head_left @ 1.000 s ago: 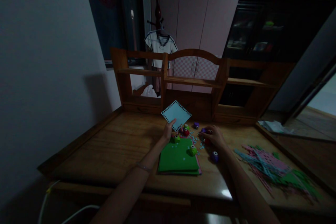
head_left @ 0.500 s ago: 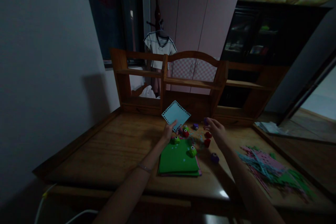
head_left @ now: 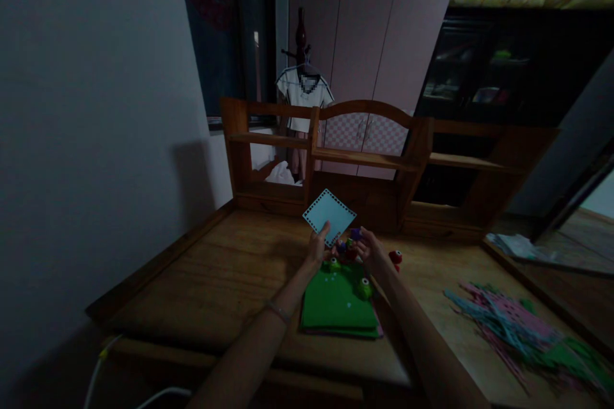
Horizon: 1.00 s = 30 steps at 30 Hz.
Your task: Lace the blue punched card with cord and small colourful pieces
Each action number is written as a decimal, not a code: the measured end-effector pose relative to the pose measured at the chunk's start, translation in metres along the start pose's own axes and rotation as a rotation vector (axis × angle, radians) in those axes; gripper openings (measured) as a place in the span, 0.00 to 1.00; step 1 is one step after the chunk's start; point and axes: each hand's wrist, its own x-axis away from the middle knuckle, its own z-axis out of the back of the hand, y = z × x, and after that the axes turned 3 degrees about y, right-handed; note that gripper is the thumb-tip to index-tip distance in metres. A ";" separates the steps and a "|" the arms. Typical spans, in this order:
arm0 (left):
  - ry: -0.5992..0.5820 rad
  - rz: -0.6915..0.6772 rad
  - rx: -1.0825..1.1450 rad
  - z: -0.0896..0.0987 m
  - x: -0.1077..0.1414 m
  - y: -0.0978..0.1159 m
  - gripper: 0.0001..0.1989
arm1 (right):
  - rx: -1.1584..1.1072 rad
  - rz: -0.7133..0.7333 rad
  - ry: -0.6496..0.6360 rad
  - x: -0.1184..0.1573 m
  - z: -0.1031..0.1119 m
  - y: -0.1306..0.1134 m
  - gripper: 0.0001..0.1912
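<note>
Seen from the head camera in a dim room, the left hand (head_left: 318, 247) pinches a pale blue square paper sheet with punched edges (head_left: 329, 216) raised above the wooden desk (head_left: 230, 275), while the right hand (head_left: 368, 248) closes around a small purple craft punch (head_left: 355, 234) just beside the sheet. Beneath them lies a green foam sheet stack (head_left: 336, 303) near the desk's front edge, with bare wood open to the left, a heap of coloured paper strips (head_left: 508, 326) well apart on the right, and a wooden shelf unit (head_left: 364, 156) at the back.

Nothing readable anywhere here, honestly. The light blue paper square (head_left: 330, 217) with the punched edge is blank on the side that shows, no print or numbers. The green sheets (head_left: 336, 300) just below it have pale flecks on them but no lettering. The little punches beside the square are too small and dark to make out any brand. The white shirt (head_left: 304, 92) hanging behind has a blurred patch, no legible text.
</note>
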 end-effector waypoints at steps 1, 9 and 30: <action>0.000 0.001 0.003 -0.001 0.001 0.001 0.24 | -0.041 -0.022 0.016 0.001 0.001 -0.003 0.15; -0.053 0.008 -0.002 0.001 0.007 0.003 0.28 | -0.085 -0.161 -0.065 0.010 -0.004 -0.008 0.14; -0.105 -0.030 0.001 0.004 0.006 0.001 0.33 | -0.093 -0.091 -0.171 0.024 -0.013 -0.020 0.17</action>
